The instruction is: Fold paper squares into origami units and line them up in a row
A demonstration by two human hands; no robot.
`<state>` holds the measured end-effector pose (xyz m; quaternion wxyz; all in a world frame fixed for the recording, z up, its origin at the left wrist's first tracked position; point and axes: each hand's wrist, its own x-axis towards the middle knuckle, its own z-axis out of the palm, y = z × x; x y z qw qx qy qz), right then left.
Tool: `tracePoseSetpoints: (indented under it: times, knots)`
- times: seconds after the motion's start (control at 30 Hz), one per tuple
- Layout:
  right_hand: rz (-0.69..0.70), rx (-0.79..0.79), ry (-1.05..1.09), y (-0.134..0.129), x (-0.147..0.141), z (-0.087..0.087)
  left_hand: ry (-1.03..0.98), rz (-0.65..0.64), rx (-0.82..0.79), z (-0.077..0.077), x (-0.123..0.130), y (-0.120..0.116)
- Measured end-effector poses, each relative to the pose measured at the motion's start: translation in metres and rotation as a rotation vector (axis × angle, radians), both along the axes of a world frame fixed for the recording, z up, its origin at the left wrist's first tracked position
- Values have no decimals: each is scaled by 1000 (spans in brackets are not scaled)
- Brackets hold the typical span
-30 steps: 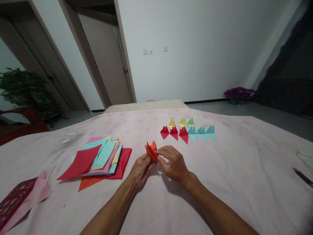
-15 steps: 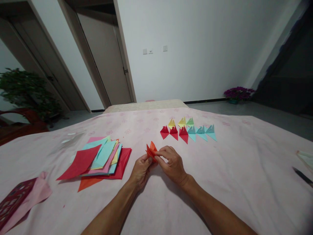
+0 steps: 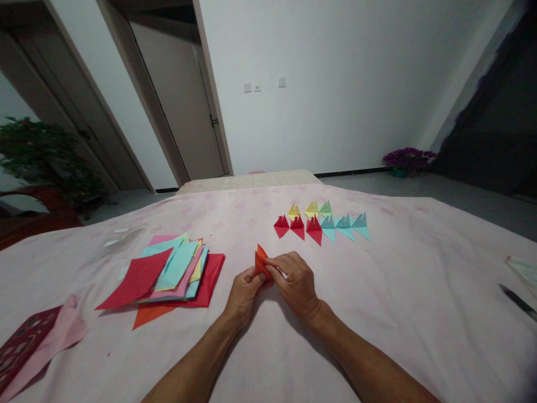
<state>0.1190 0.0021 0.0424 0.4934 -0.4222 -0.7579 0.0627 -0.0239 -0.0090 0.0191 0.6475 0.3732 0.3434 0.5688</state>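
Left hand [image 3: 242, 295], right hand [image 3: 296, 284], both forearms [image 3: 195, 355] bare.

At centre, the folded orange piece [image 3: 260, 265] is matt, creased paper. The tablecloth [image 3: 377, 291] beneath looks like soft, matt cloth, lightly wrinkled at right.

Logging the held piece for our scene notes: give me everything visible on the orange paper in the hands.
The orange paper is thin-looking, matte and folded, with a pointed tip standing upward and layered flaps below. It is held above the pink cloth, pinched between the left hand and right hand. Fingers hide its lower part, so its full shape can't be told.
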Motion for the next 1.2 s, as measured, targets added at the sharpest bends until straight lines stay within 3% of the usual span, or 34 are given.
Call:
tracePoseSetpoints:
  times: [0.2, 0.37, 0.8, 1.07, 1.2]
  knots:
    - [-13, -42, -19, 1, -1, 2, 69, 21, -1, -2, 1, -1]
    - [-61, -22, 50, -1, -1, 3, 91, 11, 9, -1, 1, -2]
    - [-55, 44, -45, -3, 4, 6, 298, 45, 73, -6, 2, -5]
    - [-67, 49, -56, -1, 0, 5, 269, 55, 112, -4, 1, -4]
    - [19, 9, 20, -1, -2, 1, 229, 73, 78, -2, 0, -4]
